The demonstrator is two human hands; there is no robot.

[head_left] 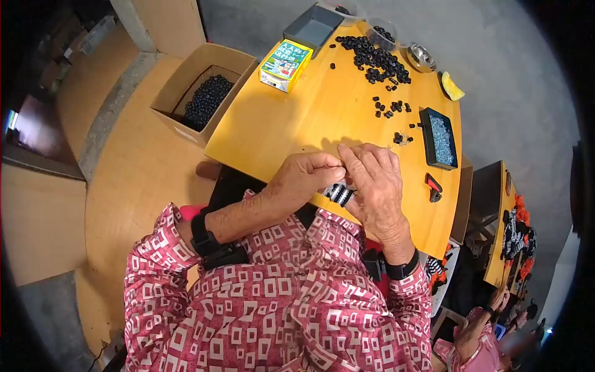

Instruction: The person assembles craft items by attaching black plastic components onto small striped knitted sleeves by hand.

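My left hand (308, 175) is closed, its thumb and forefinger pinched together over the near edge of the yellow table (266, 133). Whatever sits between these fingertips is too small to make out. My right hand (376, 183) meets them from the other side, fingers bent and pressed together, its fingertips at the left hand's pinch. Just below, against the base of my right thumb, is a black-and-white striped piece (339, 194); whether the hand grips it or it is wrapped around the thumb I cannot tell.
Small black cylindrical parts (378, 59) lie in a heap and small groups at the far side. A black tray (425, 133) of tiny pale pieces and a red-and-black tool (434, 187) are at right. A cardboard box (167, 93) stands left; another person's hand (499, 299) is at lower right.
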